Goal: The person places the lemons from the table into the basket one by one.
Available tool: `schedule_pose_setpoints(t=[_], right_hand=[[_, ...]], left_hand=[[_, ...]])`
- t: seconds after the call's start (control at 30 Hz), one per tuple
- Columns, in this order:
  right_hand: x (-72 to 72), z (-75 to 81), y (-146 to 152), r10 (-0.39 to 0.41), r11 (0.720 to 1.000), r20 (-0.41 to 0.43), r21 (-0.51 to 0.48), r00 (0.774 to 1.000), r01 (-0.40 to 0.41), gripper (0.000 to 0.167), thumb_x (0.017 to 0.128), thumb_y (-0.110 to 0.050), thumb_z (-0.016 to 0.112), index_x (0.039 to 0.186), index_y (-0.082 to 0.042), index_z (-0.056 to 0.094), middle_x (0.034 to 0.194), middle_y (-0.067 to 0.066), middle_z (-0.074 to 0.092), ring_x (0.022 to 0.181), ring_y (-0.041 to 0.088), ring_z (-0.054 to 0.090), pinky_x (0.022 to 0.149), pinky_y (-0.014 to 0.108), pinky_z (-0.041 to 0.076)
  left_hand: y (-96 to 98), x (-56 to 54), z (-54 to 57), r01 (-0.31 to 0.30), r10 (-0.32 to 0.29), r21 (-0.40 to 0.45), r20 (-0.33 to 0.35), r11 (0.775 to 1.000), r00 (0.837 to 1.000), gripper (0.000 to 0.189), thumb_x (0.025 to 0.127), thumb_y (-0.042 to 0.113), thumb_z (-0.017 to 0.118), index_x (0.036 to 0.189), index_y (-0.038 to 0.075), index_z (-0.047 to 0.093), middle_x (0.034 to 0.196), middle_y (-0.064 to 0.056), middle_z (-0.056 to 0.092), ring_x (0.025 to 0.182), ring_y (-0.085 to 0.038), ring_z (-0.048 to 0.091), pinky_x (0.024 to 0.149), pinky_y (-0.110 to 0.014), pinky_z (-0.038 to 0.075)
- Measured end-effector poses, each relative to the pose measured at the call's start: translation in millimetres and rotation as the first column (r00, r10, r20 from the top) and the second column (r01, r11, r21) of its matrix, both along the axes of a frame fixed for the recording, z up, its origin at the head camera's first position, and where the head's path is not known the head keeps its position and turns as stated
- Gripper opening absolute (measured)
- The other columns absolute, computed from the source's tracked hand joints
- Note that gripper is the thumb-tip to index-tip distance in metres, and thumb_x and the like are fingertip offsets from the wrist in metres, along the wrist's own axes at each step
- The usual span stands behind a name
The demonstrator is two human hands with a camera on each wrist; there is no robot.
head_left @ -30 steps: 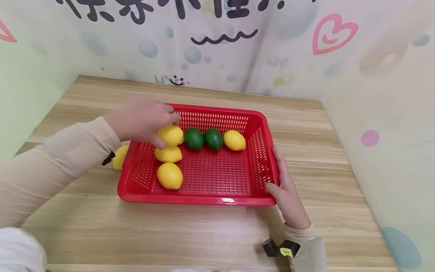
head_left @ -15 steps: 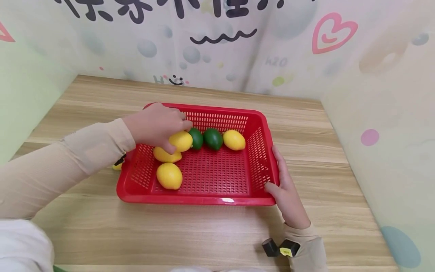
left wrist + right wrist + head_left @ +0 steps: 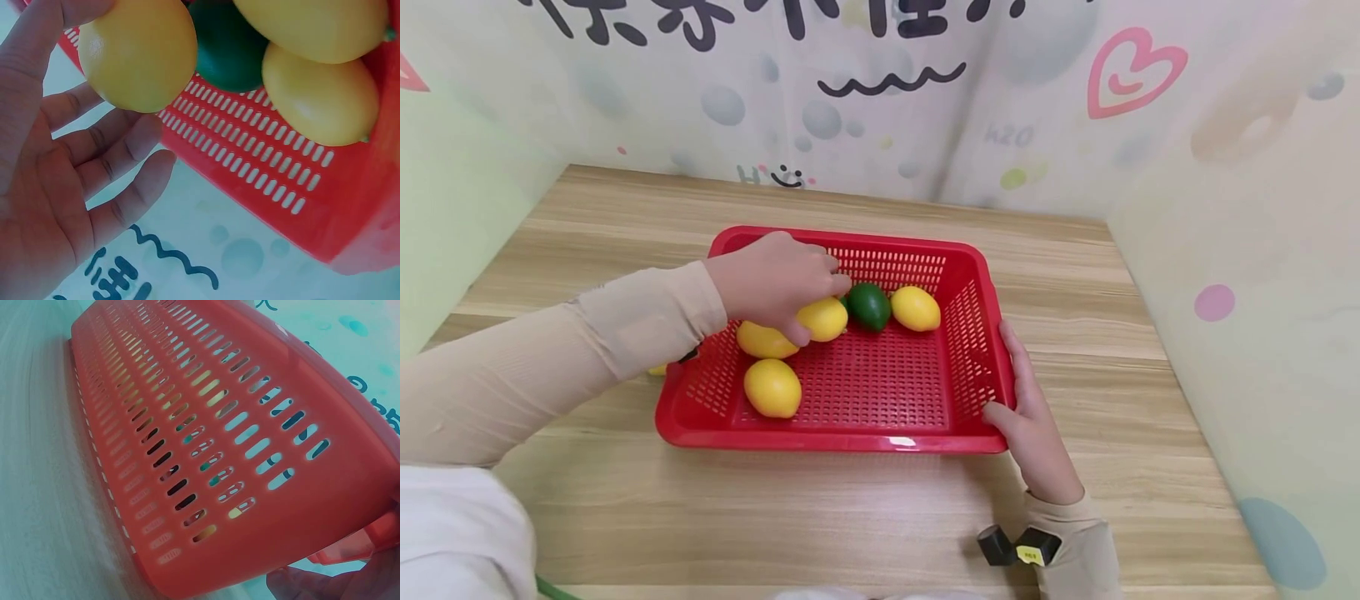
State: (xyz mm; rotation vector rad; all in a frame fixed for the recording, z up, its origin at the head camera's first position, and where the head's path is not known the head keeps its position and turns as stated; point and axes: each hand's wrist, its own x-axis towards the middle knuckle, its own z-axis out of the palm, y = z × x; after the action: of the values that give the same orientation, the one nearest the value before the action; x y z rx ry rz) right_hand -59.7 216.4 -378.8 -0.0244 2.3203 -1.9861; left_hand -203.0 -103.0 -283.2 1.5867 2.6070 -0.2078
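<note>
A red perforated plastic basket (image 3: 865, 440) stands on the wooden table. My left hand (image 3: 778, 279) reaches over its left side and grips a yellow lemon (image 3: 823, 319) between thumb and fingers. In the left wrist view the held lemon (image 3: 137, 56) hangs close to a dark green lime (image 3: 228, 47). Another lime (image 3: 869, 307) lies by the back wall with a lemon (image 3: 916, 309) to its right. Two lemons, one partly behind my thumb (image 3: 763, 340) and one in front (image 3: 773, 388), lie at the left. My right hand (image 3: 1033, 421) holds the basket's right rim, thumb inside.
Outside the basket's left end, a yellow fruit (image 3: 657, 370) shows partly behind my left forearm. A printed wall sheet (image 3: 865, 125) closes off the table's back. A black wrist device (image 3: 1037, 546) sits on my right sleeve.
My left hand has moved right inside the basket, carrying the lemon along the back row until it covers most of the left lime. My right hand stays on the rim.
</note>
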Motion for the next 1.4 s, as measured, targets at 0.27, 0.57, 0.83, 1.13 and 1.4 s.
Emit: schedule_pose_setpoints(t=[0.27, 0.57, 0.83, 1.13, 1.4], right_hand=[[0.6, 0.1, 1.2, -0.006, 1.000, 0.001, 0.003, 1.000, 0.006, 0.097, 0.088, 0.015, 0.043, 0.165, -0.038, 0.017, 0.165, -0.004, 0.023, 0.136, 0.031, 0.036, 0.089, 0.028, 0.056], [1.1, -0.3, 2.0, -0.009, 1.000, 0.006, 0.006, 1.000, 0.009, 0.097, 0.089, 0.016, 0.044, 0.165, -0.039, 0.017, 0.165, -0.005, 0.022, 0.138, 0.031, 0.035, 0.090, 0.030, 0.057], [-0.1, -1.2, 1.7, -0.004, 1.000, 0.001, 0.005, 1.000, 0.004, 0.097, 0.089, 0.016, 0.044, 0.165, -0.039, 0.017, 0.166, -0.006, 0.021, 0.139, 0.031, 0.035, 0.091, 0.030, 0.057], [0.5, -0.8, 0.6, -0.004, 1.000, 0.003, 0.000, 1.000, 0.004, 0.098, 0.089, 0.016, 0.045, 0.164, -0.040, 0.018, 0.165, -0.007, 0.023, 0.139, 0.031, 0.036, 0.090, 0.032, 0.058], [0.4, -1.1, -0.3, -0.007, 1.000, -0.001, -0.002, 1.000, 0.007, 0.098, 0.087, 0.016, 0.044, 0.164, -0.039, 0.019, 0.165, -0.006, 0.023, 0.137, 0.031, 0.037, 0.090, 0.030, 0.056]], left_hand=[[19.3, 1.1, 4.7, 0.034, -0.035, -0.051, -0.011, 0.998, 0.999, 0.059, 0.075, 0.046, 0.089, 0.120, 0.013, 0.069, 0.105, -0.005, 0.072, 0.093, -0.022, 0.065, 0.069, -0.036, 0.059], [41.4, 2.0, 1.9, 0.053, -0.053, -0.098, 0.003, 0.994, 0.999, 0.068, 0.079, 0.048, 0.086, 0.133, 0.012, 0.066, 0.115, -0.007, 0.072, 0.103, -0.025, 0.066, 0.076, -0.040, 0.060], [57.1, 1.7, -5.9, 0.089, -0.086, -0.118, 0.025, 0.989, 0.996, 0.062, 0.081, 0.046, 0.085, 0.129, 0.012, 0.066, 0.113, -0.006, 0.072, 0.101, -0.024, 0.066, 0.079, -0.041, 0.059], [71.7, 6.9, -7.0, 0.131, -0.131, -0.128, 0.013, 0.983, 0.991, 0.067, 0.080, 0.049, 0.085, 0.134, 0.014, 0.065, 0.114, -0.006, 0.070, 0.099, -0.024, 0.065, 0.078, -0.041, 0.058], [84.3, 4.0, -15.1, 0.155, -0.155, -0.137, 0.007, 0.978, 0.988, 0.069, 0.079, 0.051, 0.085, 0.134, 0.014, 0.065, 0.117, -0.007, 0.071, 0.102, -0.024, 0.065, 0.079, -0.041, 0.059]])
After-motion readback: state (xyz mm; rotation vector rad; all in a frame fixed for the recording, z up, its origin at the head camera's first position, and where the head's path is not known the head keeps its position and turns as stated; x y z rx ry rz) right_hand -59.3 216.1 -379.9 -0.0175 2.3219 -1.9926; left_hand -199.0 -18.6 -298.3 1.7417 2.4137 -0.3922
